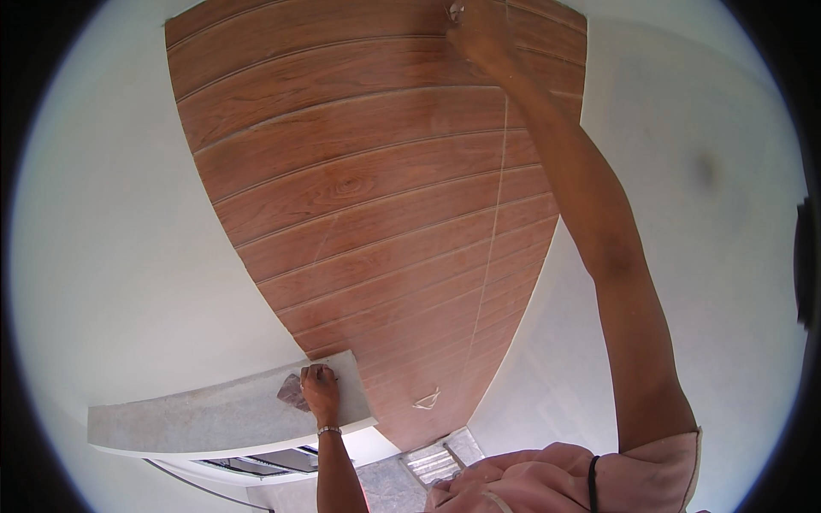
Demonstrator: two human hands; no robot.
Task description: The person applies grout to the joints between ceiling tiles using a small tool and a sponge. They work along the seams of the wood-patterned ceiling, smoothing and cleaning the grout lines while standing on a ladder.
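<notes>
Raised at the top of the view, my right hand [481,38] is closed against the reddish-brown wooden plank panel [359,184]. A small pale, shiny bit [456,13] shows at its fingers, too small to name. Lower down, my left hand [320,395] rests with curled fingers on a grey slab [197,415]. A brown, flat, crumpled piece [292,393], perhaps sandpaper or cloth, sticks out from under its fingers on the side away from the panel. A bracelet circles the left wrist.
White walls [128,231] flank the planks. A thin pale line [492,239] runs lengthwise over the panel, and a small white looped bit [426,399] shows near its lower end. Under the slab are dark window panes [265,462] and a dark cable [201,487].
</notes>
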